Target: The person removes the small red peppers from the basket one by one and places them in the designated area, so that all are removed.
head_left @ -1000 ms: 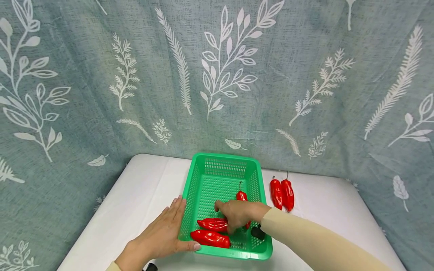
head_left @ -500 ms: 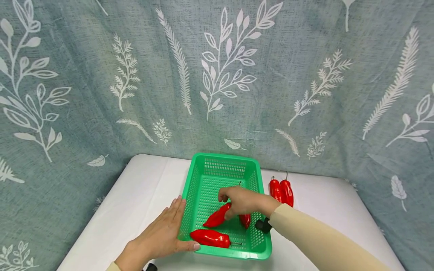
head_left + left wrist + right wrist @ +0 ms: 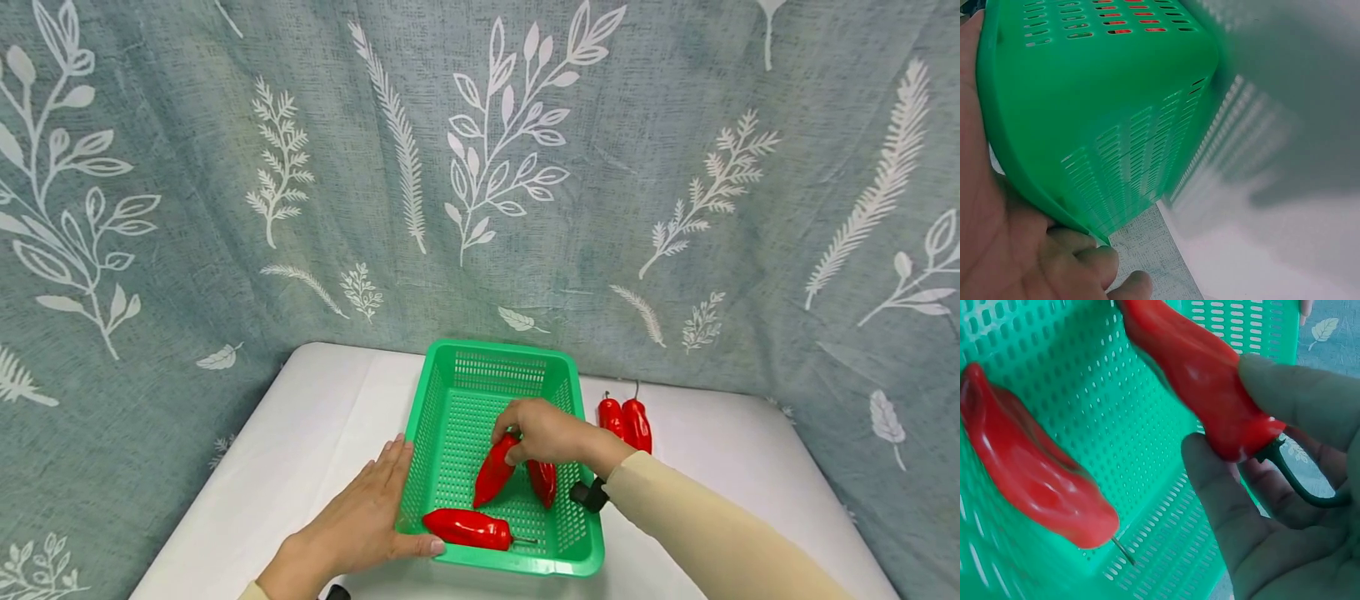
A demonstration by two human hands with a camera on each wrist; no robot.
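My right hand point(image 3: 542, 429) pinches a red chili pepper point(image 3: 493, 477) near its stem end, inside a green plastic basket point(image 3: 487, 567). In the right wrist view, thumb and fingers grip the pepper point(image 3: 1200, 375), its green stem curving toward the palm. Another red pepper point(image 3: 542, 483) lies just right of it, partly under the hand. A further red pepper point(image 3: 467, 529) lies crosswise along the basket's front wall. Fingers straight, my left hand point(image 3: 360, 517) rests against the basket's left side, with its thumb at the front rim. The left wrist view shows that hand point(image 3: 1016, 250) beside the rim.
Two red peppers point(image 3: 636, 421) lie side by side on the white table point(image 3: 720, 483), right of the basket and partly behind the right arm. A patterned grey-green cloth point(image 3: 480, 250) hangs behind and at both sides of the table.
The right hand has taken hold of the pepper that lay crosswise, turned it more lengthwise and shifted it back and right. The left hand and basket have stayed put.
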